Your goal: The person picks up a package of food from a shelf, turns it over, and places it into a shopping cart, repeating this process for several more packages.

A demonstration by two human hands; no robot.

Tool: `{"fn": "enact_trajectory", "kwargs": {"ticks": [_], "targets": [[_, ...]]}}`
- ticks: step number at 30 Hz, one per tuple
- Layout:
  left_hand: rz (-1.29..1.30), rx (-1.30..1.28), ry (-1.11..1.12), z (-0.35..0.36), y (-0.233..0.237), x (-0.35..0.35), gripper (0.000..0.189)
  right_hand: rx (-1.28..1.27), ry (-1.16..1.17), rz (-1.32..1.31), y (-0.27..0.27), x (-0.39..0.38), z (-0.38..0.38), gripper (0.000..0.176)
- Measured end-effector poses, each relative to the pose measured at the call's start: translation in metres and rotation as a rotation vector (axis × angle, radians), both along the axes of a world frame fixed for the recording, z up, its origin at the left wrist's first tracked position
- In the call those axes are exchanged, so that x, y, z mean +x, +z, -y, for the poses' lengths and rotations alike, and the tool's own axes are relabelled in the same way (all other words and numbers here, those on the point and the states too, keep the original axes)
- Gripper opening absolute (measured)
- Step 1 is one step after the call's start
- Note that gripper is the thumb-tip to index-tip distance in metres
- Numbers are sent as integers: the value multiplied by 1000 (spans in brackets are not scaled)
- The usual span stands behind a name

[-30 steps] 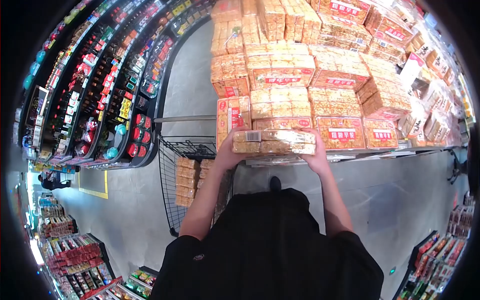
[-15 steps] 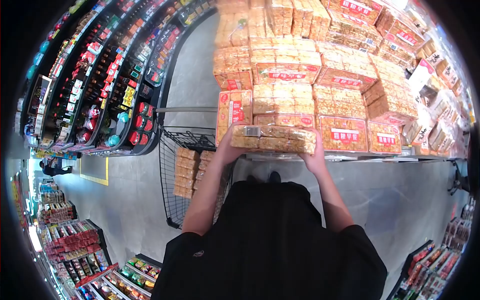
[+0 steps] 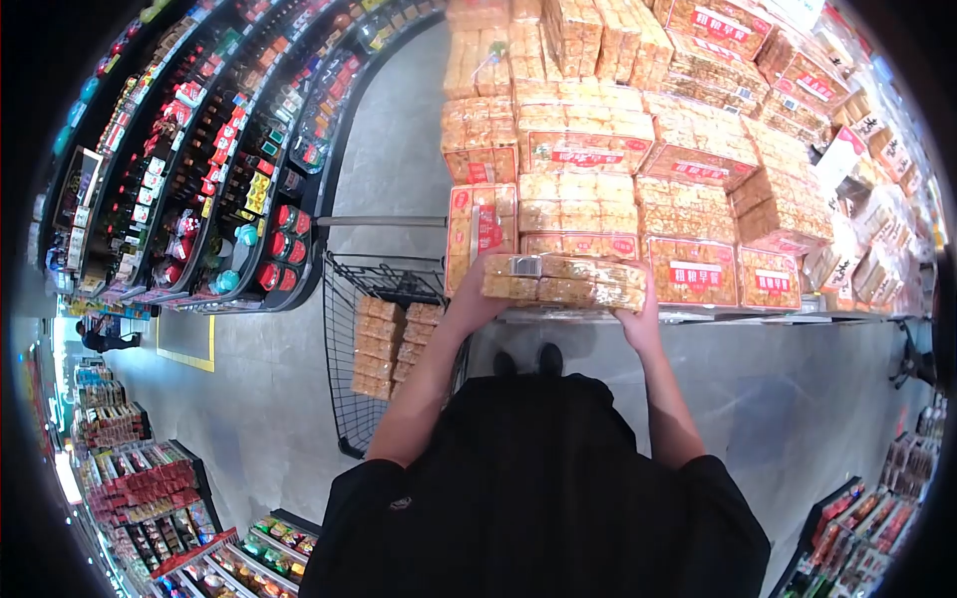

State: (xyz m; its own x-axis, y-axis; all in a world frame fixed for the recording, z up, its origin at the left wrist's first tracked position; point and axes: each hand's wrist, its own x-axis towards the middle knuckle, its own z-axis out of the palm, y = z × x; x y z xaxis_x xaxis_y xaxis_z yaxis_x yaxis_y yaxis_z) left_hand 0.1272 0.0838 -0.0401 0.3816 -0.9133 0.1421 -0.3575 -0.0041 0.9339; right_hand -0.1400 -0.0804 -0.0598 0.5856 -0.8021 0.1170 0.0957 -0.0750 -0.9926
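Observation:
Between my two hands I hold a clear-wrapped pack of golden puffed-grain snack blocks (image 3: 573, 284), a barcode label showing near its left end. My left hand (image 3: 477, 296) grips the left end and my right hand (image 3: 640, 317) the right end, fingers partly hidden by the pack. Just beyond it rises a stacked display of similar snack packs (image 3: 583, 204) with red and white labels. To my left stands a black wire shopping cart (image 3: 339, 349), with more snack packs (image 3: 377, 349) lying inside it.
A curved shelf unit (image 3: 214, 159) of bottles and jars runs along the left. Low racks of packaged goods (image 3: 150, 483) stand at the lower left, and another rack (image 3: 837, 528) at the lower right. A person (image 3: 108, 337) is far off at the left. Grey floor (image 3: 778, 399) surrounds my feet.
The pack and both my hands have shifted slightly right in view, along with the display and cart. My grip on the pack stays the same, and more of my shoes shows.

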Motion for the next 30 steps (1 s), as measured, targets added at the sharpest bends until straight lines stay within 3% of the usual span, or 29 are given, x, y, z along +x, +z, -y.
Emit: {"fn": "enact_trajectory", "kwargs": {"ticks": [13, 30], "targets": [[-63, 0, -27, 0, -21, 9, 75, 73, -47, 14, -3, 2, -4, 82], [-94, 11, -30, 0, -12, 3, 75, 88, -72, 46, -8, 2, -5, 86]]}}
